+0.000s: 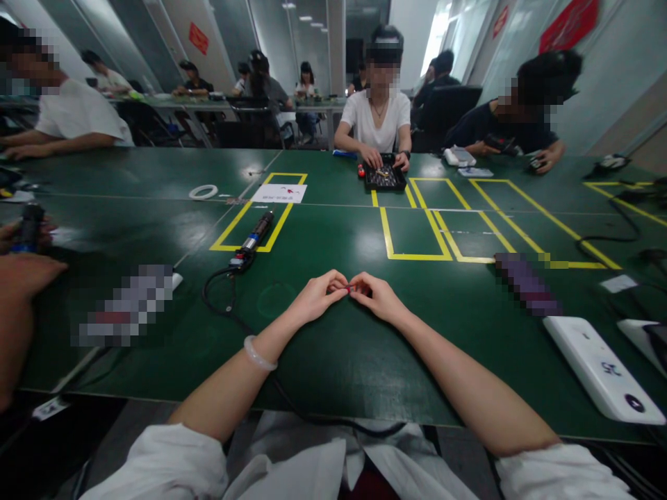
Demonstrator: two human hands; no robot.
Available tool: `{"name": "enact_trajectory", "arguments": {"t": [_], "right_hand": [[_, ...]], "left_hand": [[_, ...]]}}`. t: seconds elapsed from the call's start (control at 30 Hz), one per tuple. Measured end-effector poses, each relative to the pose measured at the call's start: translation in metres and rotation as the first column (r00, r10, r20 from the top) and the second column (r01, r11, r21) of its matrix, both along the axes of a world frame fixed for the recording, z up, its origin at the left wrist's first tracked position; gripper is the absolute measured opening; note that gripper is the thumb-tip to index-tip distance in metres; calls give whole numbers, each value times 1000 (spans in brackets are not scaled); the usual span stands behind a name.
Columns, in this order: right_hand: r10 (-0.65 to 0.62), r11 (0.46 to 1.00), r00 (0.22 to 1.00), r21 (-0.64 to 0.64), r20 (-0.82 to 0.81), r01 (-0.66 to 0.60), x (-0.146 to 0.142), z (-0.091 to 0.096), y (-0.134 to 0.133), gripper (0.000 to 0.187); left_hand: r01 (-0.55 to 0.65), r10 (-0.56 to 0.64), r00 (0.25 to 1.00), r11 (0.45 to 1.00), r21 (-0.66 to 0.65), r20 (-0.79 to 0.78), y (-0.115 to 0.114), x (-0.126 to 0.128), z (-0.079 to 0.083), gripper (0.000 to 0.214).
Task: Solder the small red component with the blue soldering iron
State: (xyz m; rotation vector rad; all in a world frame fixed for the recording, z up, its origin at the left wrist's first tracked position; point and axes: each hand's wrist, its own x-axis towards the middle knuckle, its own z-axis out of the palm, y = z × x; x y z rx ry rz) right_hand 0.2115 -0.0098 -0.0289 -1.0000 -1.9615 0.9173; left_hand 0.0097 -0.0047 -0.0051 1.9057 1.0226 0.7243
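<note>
My left hand (324, 292) and my right hand (372, 295) meet above the green table (333, 368), fingertips together. Between them they pinch a small red piece (349, 289), too small and too covered by the fingers to name. Both hands are closed, thumbs and forefingers pressed on it. To the left of my left hand lies a black and blue electric screwdriver (253, 239) with its cable, partly inside a yellow taped rectangle. The black cable (242, 321) runs from it under my left forearm to the table's front edge.
A white power bank (604, 368) and a blurred phone (529, 283) lie at the right. Another blurred device (130, 305) is at the left. Across the table a person reaches into a black tray (385, 185). A white paper (279, 193) and ring (203, 192) lie farther back.
</note>
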Motion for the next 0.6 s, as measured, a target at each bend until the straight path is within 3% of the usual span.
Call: {"name": "enact_trajectory", "arguments": {"t": [0.13, 0.4, 0.6], "right_hand": [[1, 999, 1000, -48, -15, -1, 2, -1, 0, 16], [10, 995, 999, -102, -47, -14, 3, -2, 2, 21], [31, 995, 993, -90, -118, -41, 2, -6, 2, 26]], "left_hand": [[15, -15, 999, 1000, 5, -35, -3, 0, 3, 27], [27, 27, 972, 974, 223, -234, -8, 1, 8, 19], [-8, 59, 973, 974, 224, -221, -6, -1, 5, 22]]}}
